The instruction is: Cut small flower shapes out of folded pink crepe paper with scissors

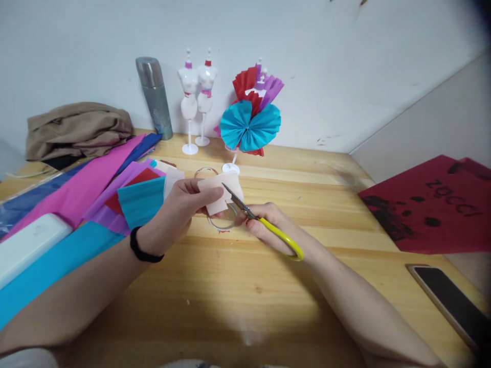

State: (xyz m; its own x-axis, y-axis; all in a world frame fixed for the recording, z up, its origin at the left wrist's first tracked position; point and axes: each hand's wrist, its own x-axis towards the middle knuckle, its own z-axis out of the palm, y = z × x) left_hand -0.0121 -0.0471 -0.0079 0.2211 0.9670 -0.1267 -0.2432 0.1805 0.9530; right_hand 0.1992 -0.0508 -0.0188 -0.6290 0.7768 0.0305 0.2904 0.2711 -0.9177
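Left forearm (92,289): eight o'clock. Pale paper (233,180): central, pinched by left hand (186,200), best held taut. Scissors (250,213): paper's four o'clock, gripped by right hand (274,217), best guided slowly.

Worn items: a narrow black band (143,251) encircled the left wrist (154,236); the left forearm (90,289) and right forearm (353,289) were bare. Pale cloth (30,359) showed at the lower left edge.
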